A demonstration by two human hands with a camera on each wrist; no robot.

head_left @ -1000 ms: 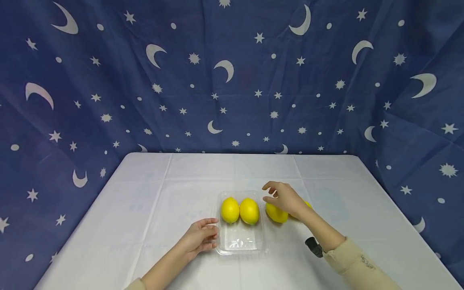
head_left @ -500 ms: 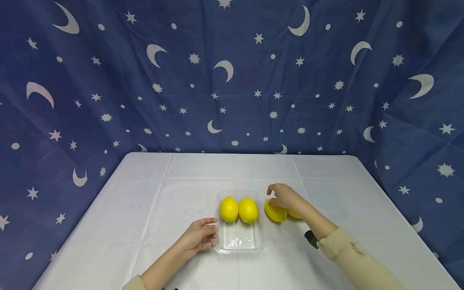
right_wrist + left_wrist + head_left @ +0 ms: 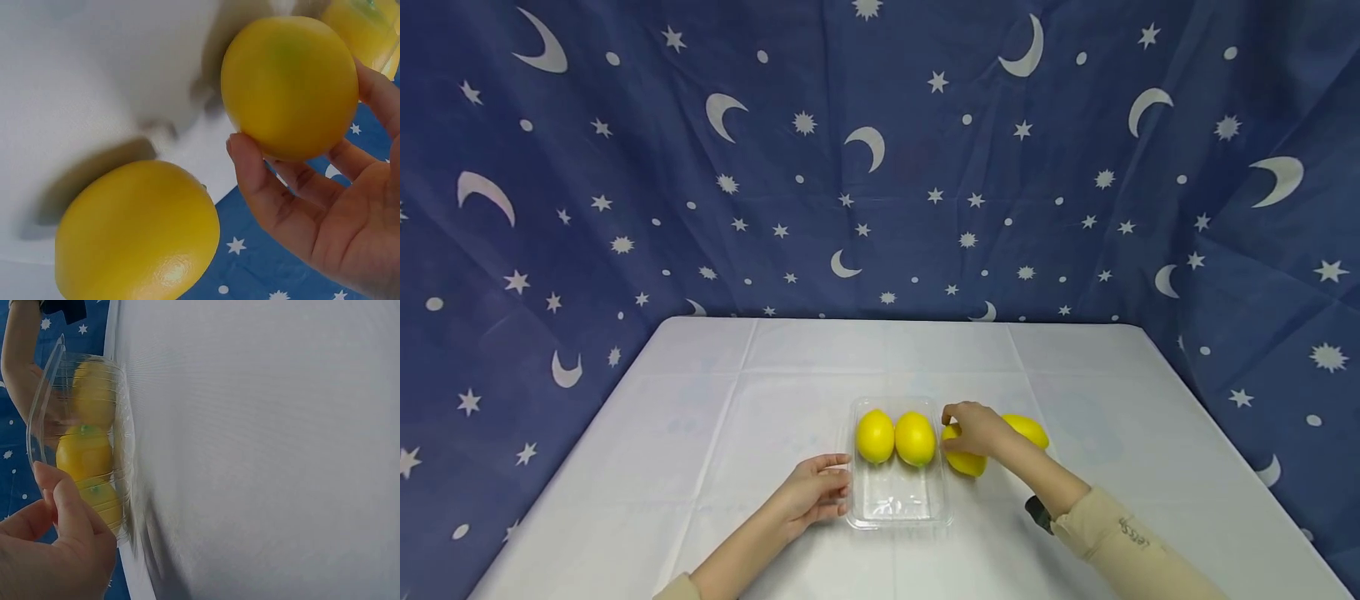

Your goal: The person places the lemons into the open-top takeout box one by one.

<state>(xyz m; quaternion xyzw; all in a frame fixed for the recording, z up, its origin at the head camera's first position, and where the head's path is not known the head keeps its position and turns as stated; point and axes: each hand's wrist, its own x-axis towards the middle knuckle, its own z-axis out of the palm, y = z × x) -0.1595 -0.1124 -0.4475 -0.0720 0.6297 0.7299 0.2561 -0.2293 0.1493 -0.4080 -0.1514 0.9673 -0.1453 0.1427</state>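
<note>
A clear plastic tray (image 3: 897,510) lies on the white table with two yellow lemons (image 3: 876,436) (image 3: 915,438) in its far end. My left hand (image 3: 815,492) touches the tray's left rim (image 3: 39,412) with relaxed fingers. Just right of the tray, my right hand (image 3: 976,431) grips a third lemon (image 3: 967,462) (image 3: 289,84), its fingers and thumb curled round it. A fourth lemon (image 3: 1027,429) (image 3: 137,228) lies on the table beyond that hand.
The white table (image 3: 715,400) reaches back to a blue curtain (image 3: 880,167) printed with moons and stars, which also hangs along both sides. A small black object (image 3: 1037,510) shows at my right wrist.
My right hand dropped onto the lemon beside the tray, closed round it and drew it slightly nearer. The fourth lemon came into view behind it. My left hand stayed at the tray.
</note>
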